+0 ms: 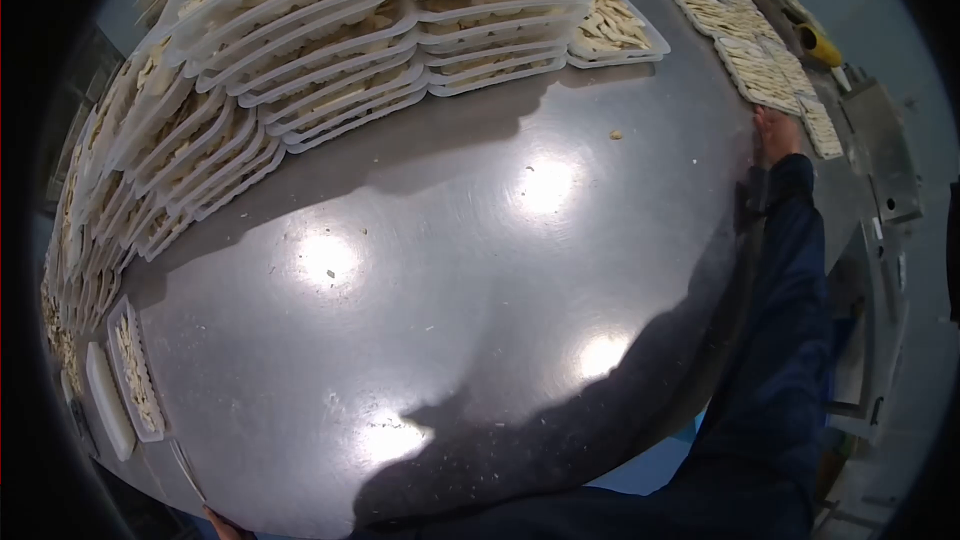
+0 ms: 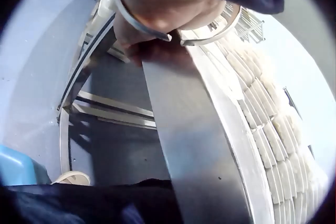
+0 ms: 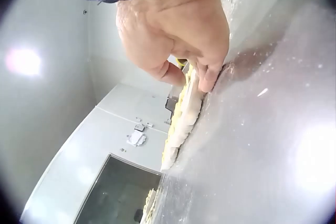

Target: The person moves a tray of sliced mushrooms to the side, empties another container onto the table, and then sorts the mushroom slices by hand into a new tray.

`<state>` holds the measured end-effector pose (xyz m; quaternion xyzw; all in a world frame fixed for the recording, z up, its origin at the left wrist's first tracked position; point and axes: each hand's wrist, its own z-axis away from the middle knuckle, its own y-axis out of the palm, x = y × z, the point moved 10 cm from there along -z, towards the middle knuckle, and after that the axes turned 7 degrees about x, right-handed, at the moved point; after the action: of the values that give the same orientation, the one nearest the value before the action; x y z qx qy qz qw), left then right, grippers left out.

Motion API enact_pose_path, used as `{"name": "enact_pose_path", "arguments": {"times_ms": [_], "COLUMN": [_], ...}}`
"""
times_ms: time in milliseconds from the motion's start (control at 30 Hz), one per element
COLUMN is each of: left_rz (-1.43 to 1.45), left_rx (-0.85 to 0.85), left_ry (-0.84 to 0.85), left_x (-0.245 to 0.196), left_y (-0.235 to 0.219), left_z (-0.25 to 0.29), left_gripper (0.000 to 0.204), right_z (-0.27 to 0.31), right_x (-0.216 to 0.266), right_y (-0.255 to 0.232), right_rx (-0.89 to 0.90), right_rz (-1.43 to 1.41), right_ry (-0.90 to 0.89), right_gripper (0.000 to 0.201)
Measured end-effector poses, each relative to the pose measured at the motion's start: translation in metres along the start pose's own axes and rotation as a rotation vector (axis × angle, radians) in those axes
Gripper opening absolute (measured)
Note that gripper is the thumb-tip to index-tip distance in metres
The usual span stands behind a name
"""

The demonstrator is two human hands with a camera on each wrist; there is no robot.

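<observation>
At the far right of the head view, my right hand [image 1: 780, 135] is at the near end of a white plastic tray [image 1: 752, 92] filled with rows of pale strips. The right wrist view shows this right hand [image 3: 178, 32] pinching the tray [image 3: 188, 113] at its end, thumb on one side and fingers on the other, low against the steel table [image 3: 262, 129]. My left hand [image 1: 222, 525] is at the table's near left edge. In the left wrist view the left hand [image 2: 163, 8] rests at the steel edge [image 2: 189, 119], its fingers mostly hidden.
Stacked trays [image 1: 340, 90] of pale pieces line the back and left of the steel table [image 1: 450, 270]. One filled tray [image 1: 135, 370] lies near a white block-like thing [image 1: 108, 400] at left. A yellow cylinder [image 1: 818, 44] is behind the right-hand trays. Crumbs dot the tabletop.
</observation>
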<state>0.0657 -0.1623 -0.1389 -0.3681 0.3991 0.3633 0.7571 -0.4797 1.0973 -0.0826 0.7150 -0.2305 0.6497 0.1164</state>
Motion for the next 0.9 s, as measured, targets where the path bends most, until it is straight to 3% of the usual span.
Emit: {"name": "enact_pose_path", "arguments": {"times_ms": [33, 133, 167, 233, 267, 300, 333, 400, 567, 700, 900], "left_rz": [0.002, 0.010, 0.010, 0.028, 0.054, 0.150, 0.246, 0.336, 0.298, 0.280, 0.239], "left_rx": [0.001, 0.007, 0.004, 0.010, 0.023, 0.055, 0.086, 0.140, 0.291, 0.225, 0.171], "left_ry": [-0.004, -0.013, -0.013, -0.016, -0.016, -0.018, -0.023, -0.002, 0.064, 0.089, 0.072], "left_x": [0.001, 0.006, 0.007, 0.010, 0.011, 0.015, 0.019, 0.027, 0.045, 0.039, 0.043], "left_y": [0.001, 0.003, 0.002, 0.001, 0.003, 0.005, 0.007, 0.002, -0.008, -0.005, -0.007], "left_z": [0.000, 0.002, 0.002, 0.003, 0.004, -0.005, -0.015, -0.036, -0.051, -0.030, -0.018], "left_gripper": [0.051, 0.051, 0.051, 0.052, 0.052, 0.052, 0.053, 0.058, 0.061, 0.060, 0.062], "right_z": [-0.018, 0.015, 0.033, 0.085, 0.091, 0.114, 0.115, 0.110, 0.070, 0.038, 0.029], "right_x": [-0.012, -0.002, 0.011, 0.061, 0.063, 0.077, 0.079, 0.084, 0.063, 0.031, 0.042], "right_y": [-0.011, 0.015, 0.042, 0.125, 0.161, 0.206, 0.229, 0.251, 0.275, 0.262, 0.269], "right_rx": [0.033, -0.199, -0.226, -0.213, -0.068, 0.074, 0.146, 0.129, 0.191, 0.070, 0.050], "right_rz": [0.367, 0.398, 0.390, 0.437, 0.456, 0.185, 0.194, 0.054, -0.017, 0.005, 0.029], "right_ry": [-0.115, 0.124, 0.094, -0.164, -0.220, -0.078, -0.034, 0.110, 0.240, 0.384, 0.408], "right_gripper": [0.009, 0.021, 0.025, 0.034, 0.040, 0.045, 0.049, 0.053, 0.039, 0.024, 0.018]}}
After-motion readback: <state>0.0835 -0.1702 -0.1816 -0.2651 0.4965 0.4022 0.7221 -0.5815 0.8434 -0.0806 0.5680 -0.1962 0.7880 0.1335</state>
